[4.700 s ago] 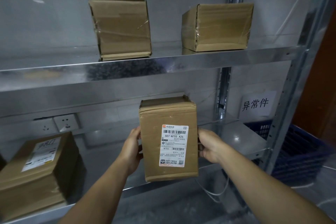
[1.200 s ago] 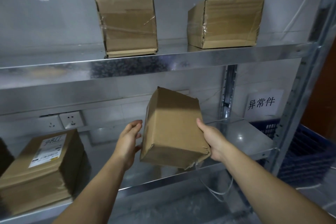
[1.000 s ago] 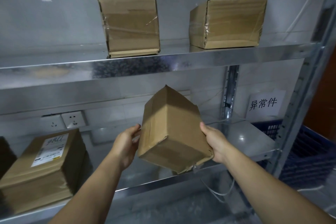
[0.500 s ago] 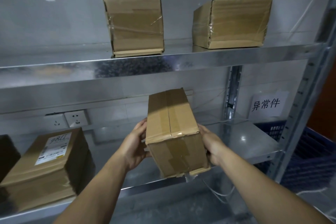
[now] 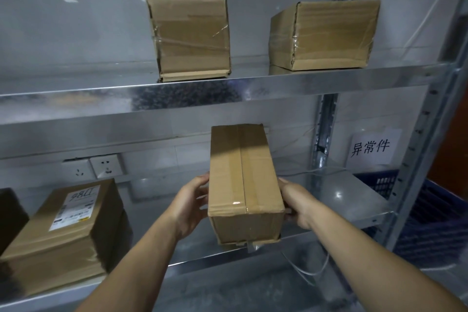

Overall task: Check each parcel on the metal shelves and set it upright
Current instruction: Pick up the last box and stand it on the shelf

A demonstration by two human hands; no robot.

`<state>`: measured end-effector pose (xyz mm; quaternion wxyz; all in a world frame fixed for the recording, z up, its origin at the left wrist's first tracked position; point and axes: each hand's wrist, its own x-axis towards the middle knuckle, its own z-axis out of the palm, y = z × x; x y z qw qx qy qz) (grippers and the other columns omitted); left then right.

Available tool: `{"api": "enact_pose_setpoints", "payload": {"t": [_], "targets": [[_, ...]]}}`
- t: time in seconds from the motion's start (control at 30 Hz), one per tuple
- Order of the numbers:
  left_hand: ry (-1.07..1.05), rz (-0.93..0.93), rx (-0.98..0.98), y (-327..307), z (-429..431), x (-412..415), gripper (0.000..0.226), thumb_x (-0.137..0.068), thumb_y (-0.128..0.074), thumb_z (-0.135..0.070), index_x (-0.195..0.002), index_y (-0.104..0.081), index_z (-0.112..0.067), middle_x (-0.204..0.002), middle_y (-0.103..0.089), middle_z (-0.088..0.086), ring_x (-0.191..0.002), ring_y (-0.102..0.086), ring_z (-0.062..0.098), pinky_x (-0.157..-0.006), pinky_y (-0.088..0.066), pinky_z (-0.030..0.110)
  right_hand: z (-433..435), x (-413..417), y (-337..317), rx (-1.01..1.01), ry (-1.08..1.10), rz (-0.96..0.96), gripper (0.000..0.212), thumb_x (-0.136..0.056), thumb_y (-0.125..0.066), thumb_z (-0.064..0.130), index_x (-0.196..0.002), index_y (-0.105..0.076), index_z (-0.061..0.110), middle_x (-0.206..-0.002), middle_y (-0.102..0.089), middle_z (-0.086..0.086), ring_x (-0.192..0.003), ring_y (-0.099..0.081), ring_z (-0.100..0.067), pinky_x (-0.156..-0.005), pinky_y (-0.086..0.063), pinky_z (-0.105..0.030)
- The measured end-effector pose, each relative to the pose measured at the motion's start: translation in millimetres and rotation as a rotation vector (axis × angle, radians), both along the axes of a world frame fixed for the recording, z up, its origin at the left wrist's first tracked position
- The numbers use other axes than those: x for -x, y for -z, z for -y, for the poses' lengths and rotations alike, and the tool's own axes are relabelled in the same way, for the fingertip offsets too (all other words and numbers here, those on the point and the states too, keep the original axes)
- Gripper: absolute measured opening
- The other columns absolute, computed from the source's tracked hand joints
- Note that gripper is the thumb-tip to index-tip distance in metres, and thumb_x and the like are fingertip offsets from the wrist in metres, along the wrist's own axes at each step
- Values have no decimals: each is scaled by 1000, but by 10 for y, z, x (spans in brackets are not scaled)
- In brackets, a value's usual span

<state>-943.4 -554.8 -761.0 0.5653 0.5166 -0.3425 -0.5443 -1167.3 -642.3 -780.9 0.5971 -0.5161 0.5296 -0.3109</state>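
I hold a brown cardboard parcel (image 5: 243,180) between both hands above the lower metal shelf (image 5: 354,200). Its taped seam faces up and its long side points away from me. My left hand (image 5: 192,205) presses its left side and my right hand (image 5: 296,200) its right side. No label shows on the faces I see. On the upper shelf (image 5: 278,83) one parcel (image 5: 190,33) stands tall and another parcel (image 5: 321,35) lies on its long side. A labelled parcel (image 5: 68,230) rests at the lower left.
A dark box (image 5: 10,218) sits at the far left edge. Wall sockets (image 5: 93,167) are behind the lower shelf. A paper sign (image 5: 369,147) hangs at the right, above a blue crate (image 5: 425,210). The shelf upright (image 5: 425,134) stands at the right. White cables (image 5: 311,268) hang below the shelf.
The held parcel has been turned from upright with its label toward me, through a tilt, to lying flat with the taped seam on top. Both hands stayed on it.
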Motion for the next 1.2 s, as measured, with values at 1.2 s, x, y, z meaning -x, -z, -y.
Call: {"api": "enact_pose_setpoints", "payload": {"t": [1.2], "targets": [[-83, 125, 78, -2, 128, 22, 50, -89, -59, -57, -130, -62, -29, -122, -72, 3, -119, -63, 32, -95, -51, 46, -61, -156, -255, 66, 85, 276, 32, -107, -39, 49, -116, -60, 26, -115, -69, -4, -108, -61, -23, -98, -48, -55]]}}
